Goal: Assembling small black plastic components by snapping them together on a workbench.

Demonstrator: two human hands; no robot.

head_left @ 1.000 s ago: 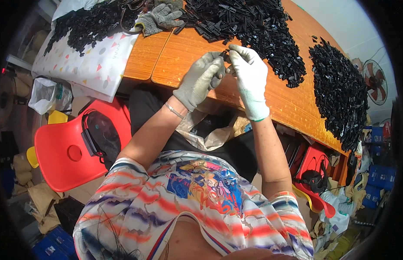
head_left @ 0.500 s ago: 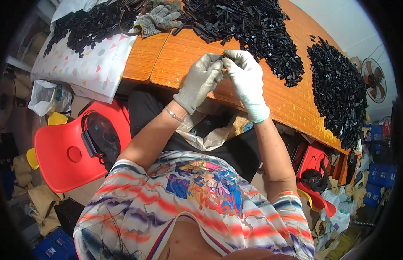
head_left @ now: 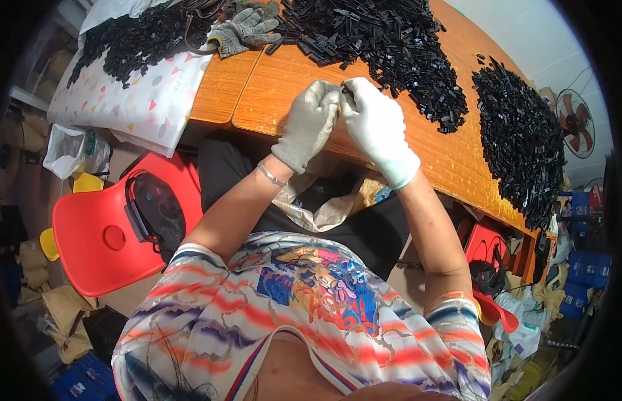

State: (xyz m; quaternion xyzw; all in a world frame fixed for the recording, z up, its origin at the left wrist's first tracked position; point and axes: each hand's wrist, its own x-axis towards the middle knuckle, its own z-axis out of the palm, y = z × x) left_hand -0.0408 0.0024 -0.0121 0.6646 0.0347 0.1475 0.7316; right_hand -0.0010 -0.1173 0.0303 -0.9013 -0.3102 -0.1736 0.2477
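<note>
Above the table's near edge, my left hand (head_left: 308, 125) and my right hand (head_left: 378, 130), both in white work gloves, meet at the fingertips. A small dark piece (head_left: 345, 91) shows faintly between them, mostly covered by the gloves. The fingers of each hand are pinched together. Just beyond lies a large heap of small black plastic parts (head_left: 384, 40) on the brown wooden table (head_left: 277, 90). Below my hands, an open bag (head_left: 321, 217) rests at my lap, with dark contents in shadow.
To the right spreads a second heap of black parts (head_left: 521, 140). At the far left, smaller black pieces (head_left: 130, 50) lie on a patterned sheet (head_left: 134, 107), beside grey knitted gloves (head_left: 244, 32). A red chair (head_left: 97, 234) holding a black bag (head_left: 157, 207) stands at my left.
My right hand has turned, its fingers now closing over the small piece. My left fingers have straightened and drawn together, and the hands sit closer at the tips.
</note>
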